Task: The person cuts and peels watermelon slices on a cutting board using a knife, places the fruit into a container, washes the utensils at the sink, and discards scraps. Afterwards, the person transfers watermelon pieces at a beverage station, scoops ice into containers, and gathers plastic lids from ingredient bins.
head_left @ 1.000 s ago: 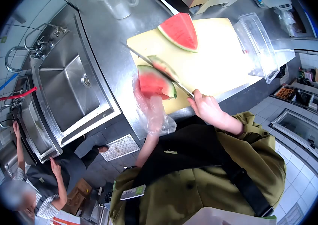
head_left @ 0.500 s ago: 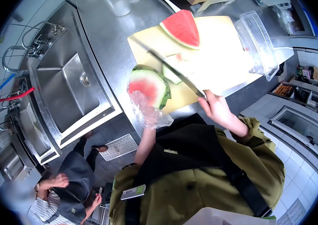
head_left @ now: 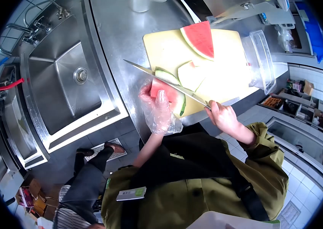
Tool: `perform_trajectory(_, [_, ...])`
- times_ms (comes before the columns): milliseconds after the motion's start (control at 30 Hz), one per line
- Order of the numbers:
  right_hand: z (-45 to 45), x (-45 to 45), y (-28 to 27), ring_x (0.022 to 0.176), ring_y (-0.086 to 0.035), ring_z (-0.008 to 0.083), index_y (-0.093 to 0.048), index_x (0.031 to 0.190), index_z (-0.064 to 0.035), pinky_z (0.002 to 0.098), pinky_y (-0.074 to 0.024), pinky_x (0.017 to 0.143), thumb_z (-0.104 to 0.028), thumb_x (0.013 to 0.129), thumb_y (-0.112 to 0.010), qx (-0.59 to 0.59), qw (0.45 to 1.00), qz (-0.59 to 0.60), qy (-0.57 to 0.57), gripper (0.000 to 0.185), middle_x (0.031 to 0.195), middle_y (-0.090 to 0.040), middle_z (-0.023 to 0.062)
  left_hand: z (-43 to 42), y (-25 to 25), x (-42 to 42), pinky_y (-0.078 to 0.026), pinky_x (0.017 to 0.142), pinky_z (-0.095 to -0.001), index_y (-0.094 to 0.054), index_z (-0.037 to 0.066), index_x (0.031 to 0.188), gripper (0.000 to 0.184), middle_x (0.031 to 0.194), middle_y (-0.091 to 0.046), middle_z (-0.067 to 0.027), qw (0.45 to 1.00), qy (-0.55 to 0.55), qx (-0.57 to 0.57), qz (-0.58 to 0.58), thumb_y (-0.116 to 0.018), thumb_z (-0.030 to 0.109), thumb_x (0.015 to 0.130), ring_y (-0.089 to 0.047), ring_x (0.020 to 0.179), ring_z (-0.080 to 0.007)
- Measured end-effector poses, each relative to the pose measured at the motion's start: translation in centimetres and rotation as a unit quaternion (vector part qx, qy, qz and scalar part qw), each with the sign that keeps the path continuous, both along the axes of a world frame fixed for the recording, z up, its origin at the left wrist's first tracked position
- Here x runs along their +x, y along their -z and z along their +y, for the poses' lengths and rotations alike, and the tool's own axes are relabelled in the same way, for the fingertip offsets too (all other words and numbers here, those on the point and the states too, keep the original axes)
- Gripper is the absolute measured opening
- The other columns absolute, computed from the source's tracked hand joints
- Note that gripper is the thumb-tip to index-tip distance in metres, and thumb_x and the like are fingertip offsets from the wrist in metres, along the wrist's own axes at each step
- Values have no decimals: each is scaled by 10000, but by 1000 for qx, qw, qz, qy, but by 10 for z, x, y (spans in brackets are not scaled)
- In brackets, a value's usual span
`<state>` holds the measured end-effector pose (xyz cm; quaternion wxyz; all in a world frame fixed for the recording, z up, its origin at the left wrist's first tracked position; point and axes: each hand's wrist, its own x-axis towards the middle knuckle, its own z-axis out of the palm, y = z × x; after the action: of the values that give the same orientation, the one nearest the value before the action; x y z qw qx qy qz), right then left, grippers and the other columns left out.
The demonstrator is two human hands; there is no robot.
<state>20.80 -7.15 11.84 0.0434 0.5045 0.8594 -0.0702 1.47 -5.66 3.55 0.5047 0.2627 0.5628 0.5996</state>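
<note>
My left hand (head_left: 160, 111), in a clear plastic glove, grips a watermelon piece (head_left: 164, 91) at the lower left of the yellow cutting board (head_left: 161, 45). My right hand (head_left: 223, 116) is bare and closed round the handle of a long knife (head_left: 176, 87). The blade lies along the far side of the held piece, its tip pointing to the upper left. Just beyond the blade is a strip of green rind (head_left: 166, 75). A pale rind piece (head_left: 190, 75) rests on the board beside it. A large red watermelon wedge (head_left: 200, 39) sits at the board's far edge.
Clear plastic containers (head_left: 262, 61) stand at the board's right end. A metal sink (head_left: 60, 84) is on the left. A cup (head_left: 140, 4) stands at the counter's back. Another person's dark-trousered legs (head_left: 89, 179) are at the lower left, near cardboard boxes (head_left: 35, 194).
The held piece has been turned, and the knife has come down-left against it. A rind strip now lies beyond the blade. The other person has moved, and the whole view has shifted.
</note>
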Motion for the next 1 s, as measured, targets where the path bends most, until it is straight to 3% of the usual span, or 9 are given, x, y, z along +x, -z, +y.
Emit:
perform_trajectory(133, [17,-1,20,427,-506,335,-413,773,7,391,-412,400,-160,814,-551,-65,997,32,33,222,508,-501,156,5,-11,-3,-388,816,-305,-263,31,1197,454,1097,-396,-114,1000,14,13,-24,-472,219,839,-436,949,-171])
perform_trajectory(233, [21,12,53,424,-524,320,-423,751,20,381,-421,388,-171,807,-547,-110,991,58,41,235,472,-499,152,7,-12,-3,-363,881,-340,-272,-62,1172,528,1110,-416,-159,991,-19,6,-134,-536,196,794,-445,983,-203])
perform_trajectory(400, [22,17,85,529,-530,388,-471,815,21,411,-421,472,-208,828,-540,-227,920,268,171,240,538,-502,222,7,-20,-18,-363,880,-345,-272,-39,1177,567,1109,-417,-167,992,47,25,-117,-574,241,788,-441,1004,-210])
perform_trajectory(500, [29,23,64,511,-529,366,-474,798,19,395,-410,472,-224,834,-547,-303,866,294,269,257,566,-515,214,30,-19,-52,-389,828,-337,-355,10,1145,520,1072,-444,-181,939,166,192,233,-602,274,771,-478,958,-241])
perform_trajectory(533, [28,29,59,486,-522,363,-463,794,32,389,-406,442,-210,827,-553,-278,891,263,243,260,548,-513,198,42,-29,-58,-412,786,-333,-412,31,1113,482,1038,-468,-180,895,172,257,320,-616,289,761,-511,908,-259])
perform_trajectory(633, [22,20,4,438,-498,307,-465,805,24,358,-389,403,-172,827,-546,-176,962,164,128,213,531,-492,147,47,-18,-68,-432,748,-330,-451,35,1072,462,994,-498,-152,813,264,308,417,-639,294,739,-533,856,-254])
perform_trajectory(700, [10,10,-22,432,-493,317,-457,798,17,368,-393,385,-164,813,-556,-165,973,136,88,207,549,-494,132,52,-9,-77,-446,722,-327,-477,37,1045,449,964,-518,-134,743,327,343,473,-654,297,724,-549,821,-251])
perform_trajectory(767, [-3,2,-32,393,-475,236,-449,758,2,326,-383,368,-172,781,-581,-124,982,124,67,219,522,-435,84,56,2,-77,-456,679,-309,-482,22,1058,447,944,-535,-142,703,338,381,496,-606,312,741,-563,749,-250])
perform_trajectory(1000, [-19,-9,-5,399,-466,168,-418,705,-38,286,-376,366,-158,712,-594,-82,989,94,77,213,528,-407,44,58,10,-58,-448,697,-326,-488,24,1057,441,957,-534,-145,670,358,378,529,-611,298,734,-557,774,-258])
